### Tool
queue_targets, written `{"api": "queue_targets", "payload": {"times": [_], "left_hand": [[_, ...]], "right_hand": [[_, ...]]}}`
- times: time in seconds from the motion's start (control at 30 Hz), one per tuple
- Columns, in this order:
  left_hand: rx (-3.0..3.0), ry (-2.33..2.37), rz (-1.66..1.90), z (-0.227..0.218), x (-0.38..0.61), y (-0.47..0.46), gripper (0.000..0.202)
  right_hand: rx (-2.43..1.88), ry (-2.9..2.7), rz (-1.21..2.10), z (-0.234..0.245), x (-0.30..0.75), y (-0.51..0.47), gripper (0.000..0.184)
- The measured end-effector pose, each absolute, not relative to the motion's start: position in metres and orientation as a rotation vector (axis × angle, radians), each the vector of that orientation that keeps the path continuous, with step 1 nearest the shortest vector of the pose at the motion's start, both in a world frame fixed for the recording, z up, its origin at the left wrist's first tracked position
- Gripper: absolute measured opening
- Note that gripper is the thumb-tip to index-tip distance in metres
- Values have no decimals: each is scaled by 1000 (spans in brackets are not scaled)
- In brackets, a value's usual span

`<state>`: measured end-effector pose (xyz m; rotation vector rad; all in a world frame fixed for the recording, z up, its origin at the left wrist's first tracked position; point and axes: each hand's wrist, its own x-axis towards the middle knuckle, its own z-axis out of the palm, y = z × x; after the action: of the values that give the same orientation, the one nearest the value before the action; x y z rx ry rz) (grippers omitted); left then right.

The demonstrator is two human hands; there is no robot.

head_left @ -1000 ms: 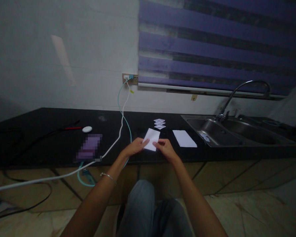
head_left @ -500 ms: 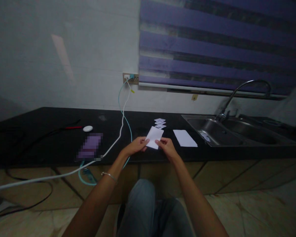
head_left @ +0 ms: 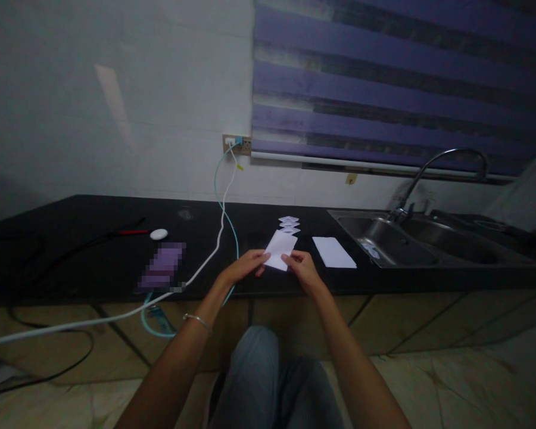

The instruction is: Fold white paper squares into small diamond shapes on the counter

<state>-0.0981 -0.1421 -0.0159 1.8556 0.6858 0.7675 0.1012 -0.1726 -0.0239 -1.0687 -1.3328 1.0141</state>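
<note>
A small white sheet of paper [head_left: 279,247] is held up over the black counter's front part, pinched at both lower sides. My left hand [head_left: 249,263] grips its left edge, thumb on top and fingers underneath. On the opposite edge my right hand [head_left: 302,266] is closed the same way. Just beyond the sheet lie several small folded white paper pieces [head_left: 289,224] in a short column, partly covered by the sheet. To the right rests a stack of white paper [head_left: 335,252], flat on the counter.
A steel double sink [head_left: 388,253] with a curved faucet [head_left: 446,153] is at the right. White and teal cables [head_left: 218,238] run from the wall socket [head_left: 236,144] across the counter. A blurred purple item [head_left: 163,266] and a white round object [head_left: 159,234] lie at the left.
Both hands keep the same grip on the sheet, which looks tilted slightly differently. The whole view has shifted a few pixels.
</note>
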Motion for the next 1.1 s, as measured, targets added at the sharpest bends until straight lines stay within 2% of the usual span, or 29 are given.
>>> {"api": "queue_targets", "payload": {"times": [0.23, 1.1], "left_hand": [[1884, 833, 712, -12, -97, -149, 61], [1809, 919, 794, -11, -97, -149, 63]], "right_hand": [[-1073, -1420, 1029, -16, 101, -178, 39], [-1047, -1508, 1070, -19, 101, -174, 36]]}}
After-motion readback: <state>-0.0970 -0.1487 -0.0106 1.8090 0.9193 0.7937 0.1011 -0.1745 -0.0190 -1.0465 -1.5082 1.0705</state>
